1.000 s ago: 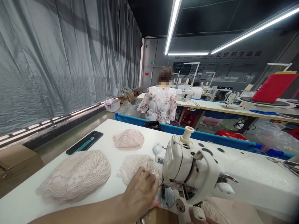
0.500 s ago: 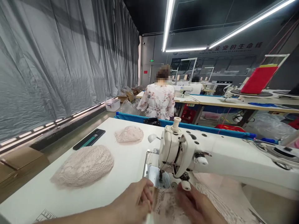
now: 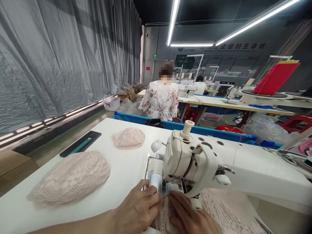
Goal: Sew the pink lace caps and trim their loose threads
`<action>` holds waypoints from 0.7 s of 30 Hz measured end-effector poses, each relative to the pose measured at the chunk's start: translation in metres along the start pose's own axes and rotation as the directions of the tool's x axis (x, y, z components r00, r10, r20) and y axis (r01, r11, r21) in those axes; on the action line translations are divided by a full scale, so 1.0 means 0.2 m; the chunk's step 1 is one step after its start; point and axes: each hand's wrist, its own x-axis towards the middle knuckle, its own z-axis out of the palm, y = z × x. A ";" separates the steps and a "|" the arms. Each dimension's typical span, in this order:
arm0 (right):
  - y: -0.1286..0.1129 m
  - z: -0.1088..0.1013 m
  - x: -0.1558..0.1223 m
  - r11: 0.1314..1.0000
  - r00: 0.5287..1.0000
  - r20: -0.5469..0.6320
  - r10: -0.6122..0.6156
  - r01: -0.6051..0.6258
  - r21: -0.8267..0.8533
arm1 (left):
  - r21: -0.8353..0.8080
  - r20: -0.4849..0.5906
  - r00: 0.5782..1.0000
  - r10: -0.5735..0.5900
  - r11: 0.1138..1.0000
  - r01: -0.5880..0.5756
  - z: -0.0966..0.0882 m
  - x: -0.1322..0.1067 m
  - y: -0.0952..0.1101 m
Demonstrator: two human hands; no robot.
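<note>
Pale pink lace fabric [image 3: 164, 216] lies between my hands in front of the presser foot of a white sewing machine [image 3: 188, 159]. My left hand [image 3: 140, 204] has its fingers curled and closed at the lace's left edge, beside the metal needle plate [image 3: 154, 180]. Close to the needle, my right hand [image 3: 191, 213] is closed on the lace from the right, fingertips near the foot. The needle tip is hidden behind the machine head and fingers. More lace [image 3: 223, 211] spreads out to the right under the machine arm.
On the white table [image 3: 122, 165] to the left sit a large lace cup [image 3: 73, 178], a smaller lace piece [image 3: 129, 138] and a dark phone-like object [image 3: 81, 143]. Tweezers-like metal tips [image 3: 262, 224] show at lower right. A person in a floral top [image 3: 162, 99] sits ahead.
My right hand has moved left and in towards the presser foot, bringing the lace closer to my left hand. My left hand has shifted slightly up. The view has turned a little right.
</note>
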 end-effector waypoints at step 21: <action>0.04 -0.04 0.03 0.982 0.996 0.015 -0.086 0.082 0.171 | -0.072 -0.009 1.000 0.027 0.997 -0.028 -0.01 0.00 -0.02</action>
